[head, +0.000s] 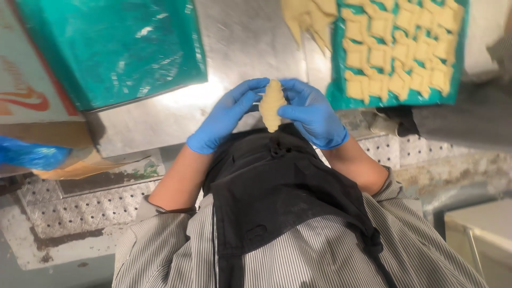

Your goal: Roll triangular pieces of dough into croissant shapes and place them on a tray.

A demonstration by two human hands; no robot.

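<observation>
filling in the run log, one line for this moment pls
left hand: holds rolled dough piece | right hand: holds it too | dough shapes on teal sheet

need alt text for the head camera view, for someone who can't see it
Two blue-gloved hands, left hand and right hand, hold a rolled croissant-shaped piece of raw dough between them above a metal worktable. A teal tray of cut dough pieces lies beside the right hand, and teal plastic sheeting beside the left.

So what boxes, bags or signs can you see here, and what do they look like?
Box or sign: far left edge, flat pale panel with red and orange swirls.
Teal plastic sheet: upper left on the metal table, shiny, crinkled.
Blue bag: left, below the panel, crumpled.
No screens.
</observation>
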